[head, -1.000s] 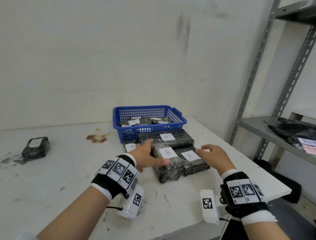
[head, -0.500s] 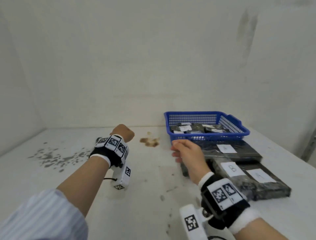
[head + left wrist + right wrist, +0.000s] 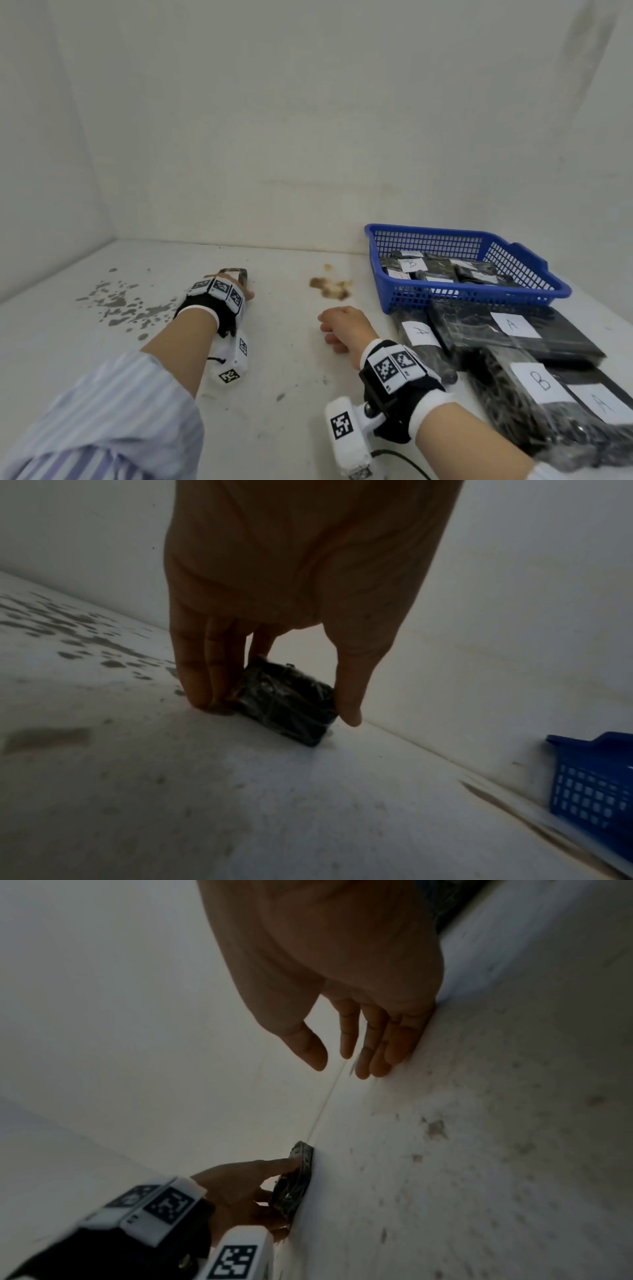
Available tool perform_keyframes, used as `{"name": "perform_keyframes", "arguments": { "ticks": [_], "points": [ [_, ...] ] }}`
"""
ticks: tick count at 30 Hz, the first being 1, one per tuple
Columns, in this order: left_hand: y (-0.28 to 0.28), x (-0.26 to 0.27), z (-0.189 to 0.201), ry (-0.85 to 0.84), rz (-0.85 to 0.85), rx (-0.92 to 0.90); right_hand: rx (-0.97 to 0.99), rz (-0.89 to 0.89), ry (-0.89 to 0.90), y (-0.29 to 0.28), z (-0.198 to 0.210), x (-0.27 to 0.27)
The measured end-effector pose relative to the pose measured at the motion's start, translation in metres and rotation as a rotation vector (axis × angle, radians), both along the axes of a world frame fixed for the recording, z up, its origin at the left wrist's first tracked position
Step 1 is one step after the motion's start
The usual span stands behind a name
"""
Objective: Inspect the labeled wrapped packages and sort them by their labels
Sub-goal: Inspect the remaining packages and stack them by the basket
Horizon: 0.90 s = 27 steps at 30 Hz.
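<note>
A small black wrapped package point(image 3: 239, 274) lies far left on the white table, its label hidden. My left hand point(image 3: 239, 287) reaches over it. In the left wrist view the fingers point(image 3: 205, 685) press one side of the package point(image 3: 298, 723) and the thumb the other, pinching it on the table. My right hand point(image 3: 337, 322) rests open mid-table, holding nothing; its straight fingers point(image 3: 383, 1047) show in the right wrist view. Black packages labeled A point(image 3: 513, 325), A point(image 3: 419, 334), B point(image 3: 541, 380) and A point(image 3: 603, 404) lie at the right.
A blue mesh basket point(image 3: 445, 298) with several more labeled packages stands at the back right, against the wall. A brown stain point(image 3: 329, 286) marks the table between my hands. Grey spots point(image 3: 120, 305) cover the far left.
The view has swung left. My left hand left the stack, reached out to the far-left small package and took it between fingers and thumb. My right hand drew back from the stack to mid-table.
</note>
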State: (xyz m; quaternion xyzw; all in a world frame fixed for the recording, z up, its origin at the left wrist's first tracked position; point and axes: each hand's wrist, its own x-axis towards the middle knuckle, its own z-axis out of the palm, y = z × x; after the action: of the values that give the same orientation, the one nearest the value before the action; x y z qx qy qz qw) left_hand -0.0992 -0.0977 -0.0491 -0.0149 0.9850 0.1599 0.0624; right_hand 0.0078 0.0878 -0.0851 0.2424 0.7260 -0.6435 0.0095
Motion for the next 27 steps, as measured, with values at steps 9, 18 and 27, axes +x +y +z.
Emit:
{"name": "perform_keyframes", "arguments": {
  "ticks": [9,18,27],
  "points": [
    [0.01,0.002,0.02,-0.018,0.085,0.373,-0.079,0.033,-0.031,0.01,0.003,-0.002],
    [0.059,0.08,0.073,0.022,-0.374,0.986,-0.242,-0.03,0.493,0.057,0.061,0.047],
    [0.092,0.139,0.097,0.022,-0.638,1.139,-0.186,0.162,0.804,0.11,0.107,0.102]
  ]
}}
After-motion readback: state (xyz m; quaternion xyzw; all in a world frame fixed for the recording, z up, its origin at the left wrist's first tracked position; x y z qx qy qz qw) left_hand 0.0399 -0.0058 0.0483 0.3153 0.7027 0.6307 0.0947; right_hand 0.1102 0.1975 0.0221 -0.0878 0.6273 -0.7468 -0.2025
